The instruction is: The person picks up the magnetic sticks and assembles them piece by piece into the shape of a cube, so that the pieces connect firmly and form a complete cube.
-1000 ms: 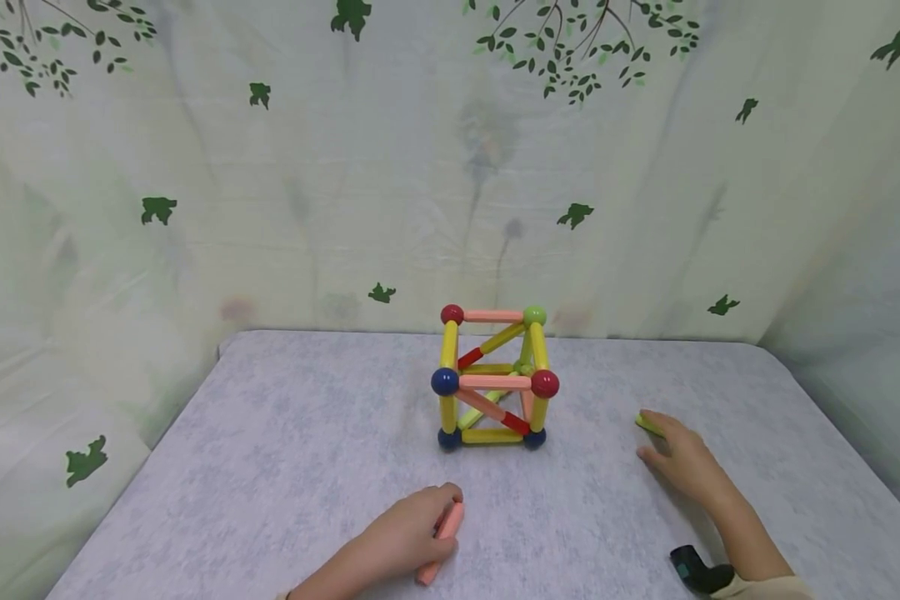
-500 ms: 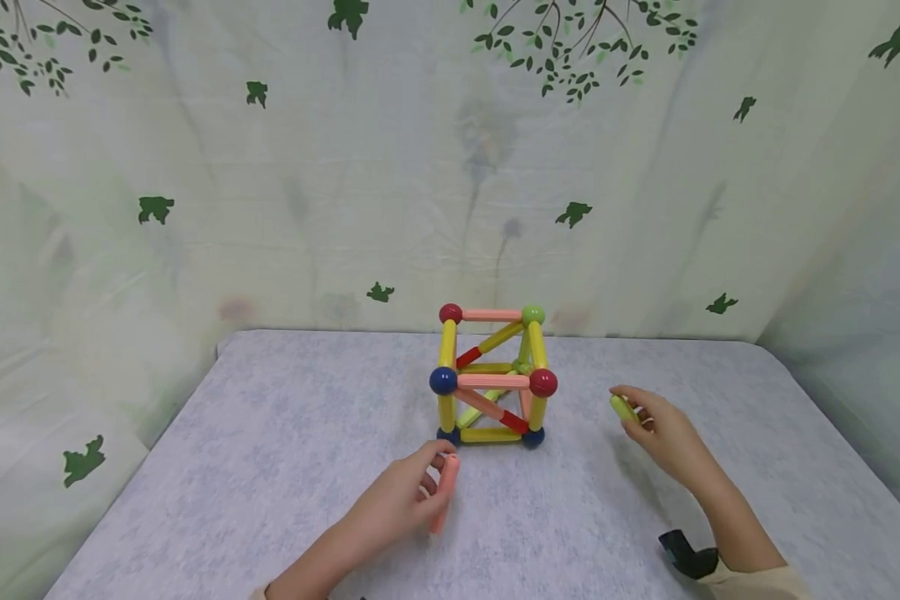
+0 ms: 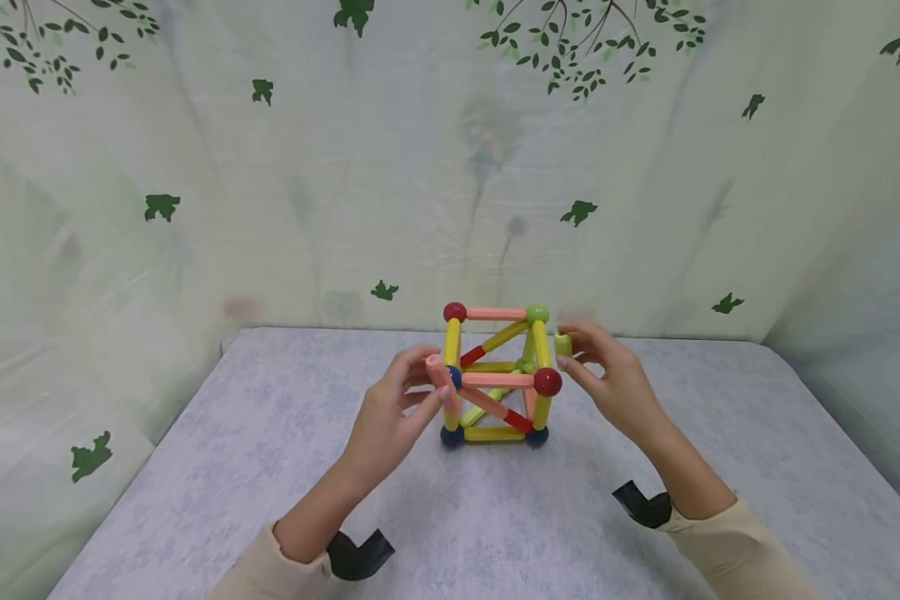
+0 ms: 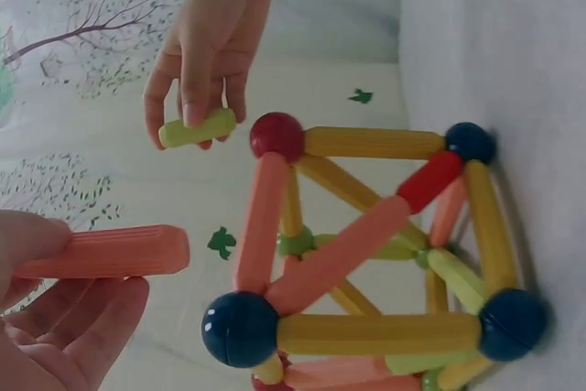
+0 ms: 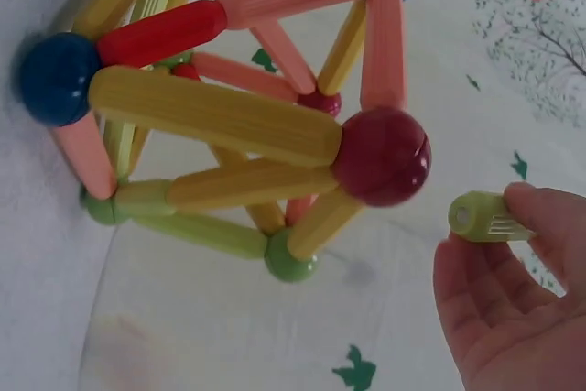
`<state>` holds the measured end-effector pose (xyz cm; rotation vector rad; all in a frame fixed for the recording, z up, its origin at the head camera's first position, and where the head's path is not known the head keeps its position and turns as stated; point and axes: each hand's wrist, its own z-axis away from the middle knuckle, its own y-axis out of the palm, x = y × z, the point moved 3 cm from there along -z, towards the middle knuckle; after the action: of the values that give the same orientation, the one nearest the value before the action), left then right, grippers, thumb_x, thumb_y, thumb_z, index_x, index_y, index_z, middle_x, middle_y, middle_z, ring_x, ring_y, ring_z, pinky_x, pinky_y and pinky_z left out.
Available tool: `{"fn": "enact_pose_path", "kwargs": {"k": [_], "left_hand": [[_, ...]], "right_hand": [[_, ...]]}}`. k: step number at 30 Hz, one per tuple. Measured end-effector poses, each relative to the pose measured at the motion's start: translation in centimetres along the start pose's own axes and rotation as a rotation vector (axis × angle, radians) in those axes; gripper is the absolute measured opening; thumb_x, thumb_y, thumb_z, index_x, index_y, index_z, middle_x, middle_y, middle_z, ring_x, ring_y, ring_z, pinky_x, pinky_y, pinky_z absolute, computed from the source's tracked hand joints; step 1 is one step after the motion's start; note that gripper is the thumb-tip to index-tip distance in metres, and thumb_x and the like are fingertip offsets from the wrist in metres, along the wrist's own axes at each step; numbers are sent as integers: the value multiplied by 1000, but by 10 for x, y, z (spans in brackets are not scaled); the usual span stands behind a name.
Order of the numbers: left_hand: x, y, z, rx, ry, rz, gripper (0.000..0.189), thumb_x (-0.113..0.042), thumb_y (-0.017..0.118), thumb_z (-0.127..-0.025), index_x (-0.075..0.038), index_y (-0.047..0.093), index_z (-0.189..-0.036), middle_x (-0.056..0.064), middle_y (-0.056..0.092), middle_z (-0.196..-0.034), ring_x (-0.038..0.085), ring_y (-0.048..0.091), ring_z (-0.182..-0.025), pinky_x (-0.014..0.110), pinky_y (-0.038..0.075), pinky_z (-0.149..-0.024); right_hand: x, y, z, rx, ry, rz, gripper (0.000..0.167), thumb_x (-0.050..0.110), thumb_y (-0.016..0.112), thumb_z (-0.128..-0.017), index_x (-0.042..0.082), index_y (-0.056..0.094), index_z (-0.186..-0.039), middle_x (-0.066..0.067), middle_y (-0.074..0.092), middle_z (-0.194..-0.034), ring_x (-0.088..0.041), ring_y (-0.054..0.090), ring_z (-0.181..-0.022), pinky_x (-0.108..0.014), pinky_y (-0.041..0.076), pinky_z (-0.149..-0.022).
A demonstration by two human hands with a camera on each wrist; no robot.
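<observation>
A cube frame of magnetic rods and balls stands on the table, with yellow, pink, red and green rods, such as the yellow upright rod [image 5: 215, 116], joined at balls like the red ball [image 3: 547, 382] and the blue ball [image 4: 240, 330]. My left hand [image 3: 390, 408] pinches a pink magnetic rod [image 4: 128, 252] between thumb and fingers, raised close to the frame's left side. On the other side, my right hand [image 3: 607, 379] pinches a short light-green magnetic rod [image 5: 485, 217] near the frame's upper right edge. In the left wrist view that green rod [image 4: 197, 128] is apart from the red ball.
The grey table [image 3: 307, 375] extends on both sides of the frame. Behind it hangs a pale curtain [image 3: 390, 167] printed with leaves. Dark straps [image 3: 360, 557] sit at both wrists beside beige sleeves.
Both hands have risen and moved in toward the frame, the left carrying the pink rod, the right lifting the light-green rod off the table. The frame stays in place.
</observation>
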<state>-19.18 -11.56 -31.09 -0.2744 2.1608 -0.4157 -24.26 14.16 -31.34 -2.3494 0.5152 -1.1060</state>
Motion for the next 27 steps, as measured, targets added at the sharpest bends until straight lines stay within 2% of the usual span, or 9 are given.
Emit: {"fn": "enact_pose_path", "kwargs": {"k": [3,7,11,15,18,22,27], "left_hand": [[-11,0,-16,-44,-28,89,43,-2,61,-84,-4,43,-123,8,55,-102,20,56,-95,29,50,-74],[-21,4,-35,-69,-41,202,43,3,56,-86,3,38,-124,17,52,-108,26,53,-98,30,49,-76],[-19,12,-50,-88,-41,275,42,2,54,-88,3,37,-126,20,51,-112,25,51,-100,29,48,-79],[-14,23,-62,-78,-85,449,43,-1,51,-90,-1,33,-129,19,48,-112,25,52,-102,31,47,-81],[-12,32,-68,-63,-116,556,43,-2,49,-91,-3,30,-130,17,46,-114,26,52,-103,35,46,-82],[-12,39,-72,-37,-139,552,43,-4,48,-92,-4,30,-131,14,45,-118,23,50,-106,38,44,-86],[-9,43,-74,-30,-160,553,43,-5,47,-92,-5,31,-132,15,45,-119,23,50,-107,41,43,-87]], "right_hand": [[2,7,-8,18,-14,-36,41,5,63,-83,8,49,-122,-5,57,-103,-17,56,-91,-35,48,-78],[-3,18,-13,63,27,-48,41,6,63,-83,8,49,-122,-6,59,-99,-17,57,-89,-34,49,-77],[-5,24,-15,81,65,-42,45,7,65,-82,7,48,-123,-8,60,-98,-19,58,-87,-36,49,-77],[-3,28,-17,96,58,-25,43,9,67,-80,6,50,-119,-4,60,-95,-17,57,-85,-35,49,-75],[-1,31,-18,130,24,-30,38,9,68,-79,9,54,-115,-1,60,-91,-14,56,-82,-30,50,-69],[1,34,-18,147,-14,-57,35,8,67,-79,12,56,-113,2,60,-91,-12,57,-81,-26,50,-64],[-1,35,-16,131,-35,-77,34,8,66,-80,11,57,-113,2,61,-94,-11,57,-83,-26,50,-67]]}}
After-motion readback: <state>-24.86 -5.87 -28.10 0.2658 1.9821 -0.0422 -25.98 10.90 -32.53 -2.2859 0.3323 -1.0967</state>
